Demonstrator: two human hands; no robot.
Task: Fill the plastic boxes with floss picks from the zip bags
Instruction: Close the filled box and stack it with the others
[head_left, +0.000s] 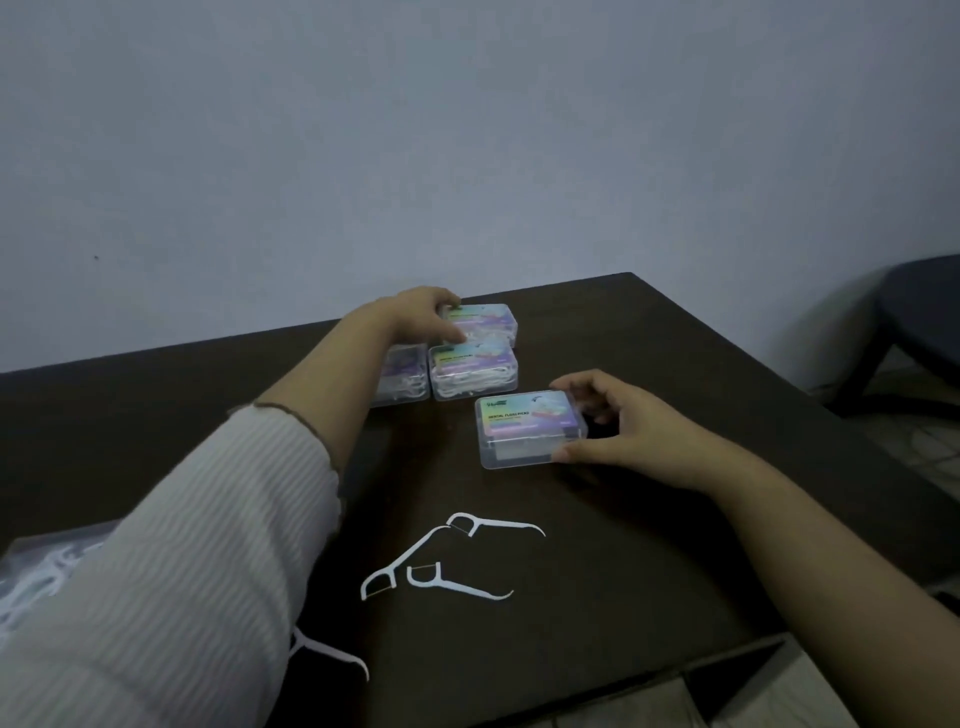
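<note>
Several clear plastic boxes with rainbow labels stand on the dark table (649, 545). My left hand (423, 317) reaches far forward and holds the far box (485, 321) at its left end, thumb and fingers curled round it. In front of that box stands a second filled box (474, 373), and a third box (402, 382) lies partly hidden behind my left forearm. My right hand (618, 431) grips the nearest box (527, 428) by its right end, fingers on the far edge and thumb on the near edge. Loose white floss picks (452, 558) lie on the table nearer to me.
A zip bag of floss picks (36, 577) lies at the left edge, mostly hidden under my sleeve. One more pick (332, 656) lies near my left elbow. A dark bench (909, 322) stands right of the table. The wall rises behind the table's far edge.
</note>
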